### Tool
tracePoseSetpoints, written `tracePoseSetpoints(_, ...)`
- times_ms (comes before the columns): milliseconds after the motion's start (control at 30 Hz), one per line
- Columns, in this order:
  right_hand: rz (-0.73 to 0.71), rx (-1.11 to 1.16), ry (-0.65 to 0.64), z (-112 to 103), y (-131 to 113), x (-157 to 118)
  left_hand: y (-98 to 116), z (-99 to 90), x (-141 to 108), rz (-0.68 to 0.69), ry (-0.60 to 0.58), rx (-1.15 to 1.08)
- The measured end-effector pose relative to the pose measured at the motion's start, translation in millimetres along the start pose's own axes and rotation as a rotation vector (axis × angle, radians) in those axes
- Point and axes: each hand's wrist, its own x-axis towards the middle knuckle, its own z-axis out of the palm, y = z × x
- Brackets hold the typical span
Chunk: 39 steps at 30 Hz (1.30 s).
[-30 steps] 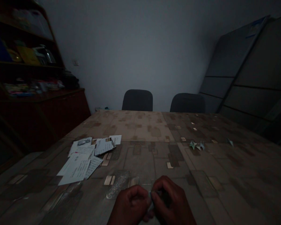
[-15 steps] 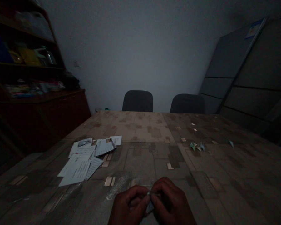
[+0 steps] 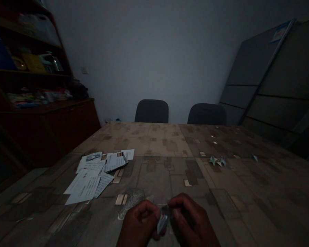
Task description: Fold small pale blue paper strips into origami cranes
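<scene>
A small folded piece of paper [image 3: 162, 221], pale with a red mark and a dark tip, is between my hands at the bottom centre. My left hand [image 3: 141, 223] pinches it between thumb and fingers. On its right side, my right hand [image 3: 192, 219] has thumb and index finger drawn together at the paper's upper dark part; whether they grip it is too dim to tell. Both hands are just above the patterned tablecloth [image 3: 154, 175].
Loose printed papers [image 3: 83, 185] overlap on the table's left. Small folded paper shapes [image 3: 217, 161] stand at the right, with another [image 3: 253, 157] farther right. Two dark chairs [image 3: 151, 110] [image 3: 206, 113] are behind the table. A cabinet [image 3: 69, 120] stands at the left.
My hands have moved slightly apart, and the folded paper shows more between them. It now leans by my left fingers, with its red mark in sight.
</scene>
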Motion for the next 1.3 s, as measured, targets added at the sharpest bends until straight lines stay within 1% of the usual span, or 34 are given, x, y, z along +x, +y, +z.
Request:
tracePoseSetpoints(67,0.059,0.049,-0.001,1.2,1.1,-0.1,-1.6,-1.1,1.3,-0.004,0.003,-0.026)
tracePoseSetpoints(167,0.101,0.107,-0.028,4.3,2.6,-0.2,-3.5,-0.9,1.7,-0.023,0.004,-0.024)
tracePoseSetpoints(267,0.144,0.151,-0.013,6.8,2.5,-0.4,-3.1,1.4,0.7,-0.028,0.002,-0.003)
tracePoseSetpoints(433,0.197,0.255,-0.035,6.5,3.2,-0.8,5.9,5.4,-2.8,0.002,0.062,0.065)
tracePoseSetpoints(567,0.203,0.286,-0.067,5.9,6.4,-1.1,11.0,5.9,-5.1,0.004,0.046,0.079)
tracePoseSetpoints(700,0.238,0.316,-0.074,8.0,8.6,-1.2,5.4,4.5,-4.3,0.012,0.038,0.078)
tracePoseSetpoints(800,0.261,0.293,-0.089,9.2,9.0,-1.5,-1.3,3.2,-2.9,0.013,0.021,0.063)
tracePoseSetpoints(1100,0.298,0.305,-0.063,7.8,8.1,-1.9,-10.6,0.6,-1.2,-0.026,-0.038,0.060)
tracePoseSetpoints(1200,0.301,0.333,-0.081,6.8,6.4,-1.0,-14.0,-0.3,-0.5,-0.025,-0.035,0.073)
tracePoseSetpoints(1300,0.271,0.296,-0.080,6.3,5.1,-0.2,-11.5,1.5,-2.0,-0.003,-0.011,0.098)
